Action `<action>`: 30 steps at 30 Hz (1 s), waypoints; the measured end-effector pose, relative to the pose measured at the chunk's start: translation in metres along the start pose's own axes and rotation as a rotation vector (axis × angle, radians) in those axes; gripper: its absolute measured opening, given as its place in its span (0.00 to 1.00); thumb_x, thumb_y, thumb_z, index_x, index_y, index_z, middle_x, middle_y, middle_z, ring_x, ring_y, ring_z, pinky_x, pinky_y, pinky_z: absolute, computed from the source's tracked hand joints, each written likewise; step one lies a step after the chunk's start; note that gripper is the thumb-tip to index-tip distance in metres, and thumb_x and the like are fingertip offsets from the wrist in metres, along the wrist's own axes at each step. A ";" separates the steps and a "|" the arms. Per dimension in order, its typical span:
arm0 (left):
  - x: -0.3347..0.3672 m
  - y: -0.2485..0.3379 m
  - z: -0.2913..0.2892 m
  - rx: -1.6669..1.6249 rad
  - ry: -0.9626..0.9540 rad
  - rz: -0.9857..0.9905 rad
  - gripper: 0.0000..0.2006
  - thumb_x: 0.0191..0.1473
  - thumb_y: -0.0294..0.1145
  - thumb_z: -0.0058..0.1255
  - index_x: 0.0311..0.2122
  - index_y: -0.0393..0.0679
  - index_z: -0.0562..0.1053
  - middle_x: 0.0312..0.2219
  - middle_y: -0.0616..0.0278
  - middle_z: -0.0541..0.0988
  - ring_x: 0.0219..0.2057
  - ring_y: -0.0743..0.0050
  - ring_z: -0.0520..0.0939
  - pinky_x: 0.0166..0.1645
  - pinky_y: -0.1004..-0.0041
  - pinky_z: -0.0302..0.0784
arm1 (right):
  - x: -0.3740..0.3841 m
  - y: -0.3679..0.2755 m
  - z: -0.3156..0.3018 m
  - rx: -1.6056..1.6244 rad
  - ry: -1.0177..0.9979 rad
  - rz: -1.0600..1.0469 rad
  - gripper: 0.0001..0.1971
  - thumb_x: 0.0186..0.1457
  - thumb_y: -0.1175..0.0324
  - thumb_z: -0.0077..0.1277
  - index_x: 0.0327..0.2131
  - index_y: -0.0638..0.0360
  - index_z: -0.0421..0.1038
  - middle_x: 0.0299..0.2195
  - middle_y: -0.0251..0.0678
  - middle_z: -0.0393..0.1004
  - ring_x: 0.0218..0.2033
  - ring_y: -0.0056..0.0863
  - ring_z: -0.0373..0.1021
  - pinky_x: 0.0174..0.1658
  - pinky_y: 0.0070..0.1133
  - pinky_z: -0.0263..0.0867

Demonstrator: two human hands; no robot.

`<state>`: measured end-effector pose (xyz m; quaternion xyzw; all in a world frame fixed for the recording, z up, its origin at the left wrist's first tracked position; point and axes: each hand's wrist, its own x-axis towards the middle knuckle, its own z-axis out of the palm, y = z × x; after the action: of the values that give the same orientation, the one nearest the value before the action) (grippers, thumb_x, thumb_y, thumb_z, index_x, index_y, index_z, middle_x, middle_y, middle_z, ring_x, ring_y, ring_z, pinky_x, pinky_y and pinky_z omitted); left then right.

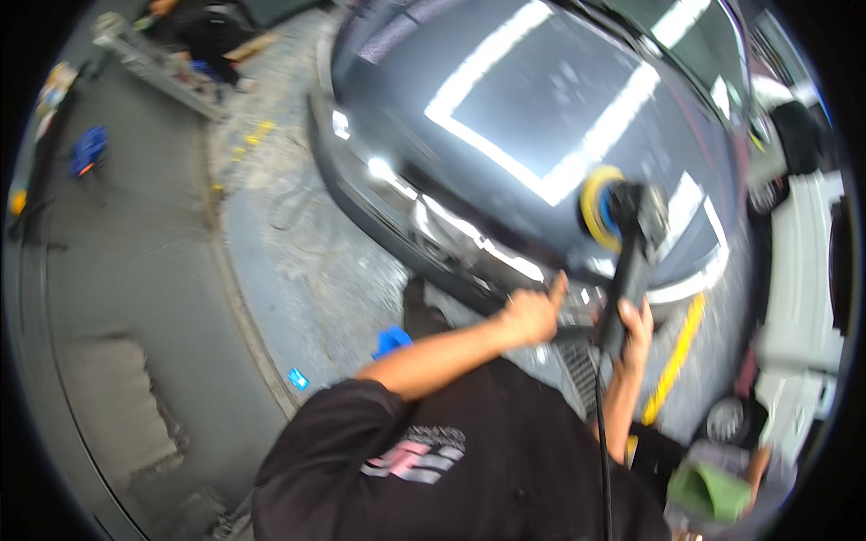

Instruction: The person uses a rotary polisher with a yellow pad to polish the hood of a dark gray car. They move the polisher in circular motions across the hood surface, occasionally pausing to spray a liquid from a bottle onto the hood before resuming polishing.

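My right hand (pixel 638 329) is wrapped round the handle of a black polisher (pixel 624 288). Its round yellow foam pad (pixel 591 212) with a blue backing is turned on edge, facing left over the dark, glossy car hood (pixel 523 117). Whether the pad touches the paint, I cannot tell. A black cord (pixel 605 469) runs down from the handle past my shirt. My left hand (pixel 532 317) holds nothing; its index finger is stretched toward the hood's front edge while the other fingers look curled. Bright strips of light reflect in the hood.
A person (pixel 212 36) in dark clothes is at the upper left. White vehicles (pixel 803 261) stand at right. A green cloth (pixel 708 491) shows at lower right, beside a forearm. A small blue packet (pixel 298 379) lies on the floor; a yellow line (pixel 675 361) runs beside the car.
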<state>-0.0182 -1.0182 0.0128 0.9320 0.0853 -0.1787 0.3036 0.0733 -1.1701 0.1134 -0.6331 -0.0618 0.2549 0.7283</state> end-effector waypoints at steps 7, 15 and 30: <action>-0.007 0.012 0.000 -0.086 0.028 0.009 0.51 0.55 0.36 0.55 0.73 0.28 0.38 0.33 0.44 0.86 0.33 0.47 0.88 0.40 0.53 0.83 | 0.004 0.021 -0.026 -0.165 -0.212 0.007 0.35 0.47 0.60 0.69 0.55 0.67 0.66 0.35 0.39 0.76 0.30 0.28 0.76 0.34 0.27 0.79; -0.019 -0.014 -0.012 -0.152 0.020 -0.021 0.50 0.58 0.43 0.56 0.72 0.25 0.39 0.31 0.41 0.84 0.33 0.42 0.87 0.41 0.53 0.83 | -0.015 0.028 -0.022 -0.042 -0.211 0.054 0.37 0.45 0.59 0.70 0.55 0.67 0.64 0.37 0.45 0.76 0.33 0.33 0.78 0.36 0.29 0.81; -0.022 -0.026 -0.070 -1.237 0.284 0.177 0.26 0.56 0.36 0.60 0.57 0.36 0.71 0.37 0.51 0.82 0.41 0.61 0.84 0.50 0.63 0.79 | -0.016 0.065 0.036 -0.211 0.122 0.041 0.30 0.47 0.71 0.69 0.53 0.62 0.68 0.40 0.31 0.74 0.39 0.24 0.73 0.45 0.24 0.72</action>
<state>-0.0261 -0.9567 0.0599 0.6025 0.1348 0.0544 0.7848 0.0256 -1.1412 0.0623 -0.7216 -0.0309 0.2230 0.6546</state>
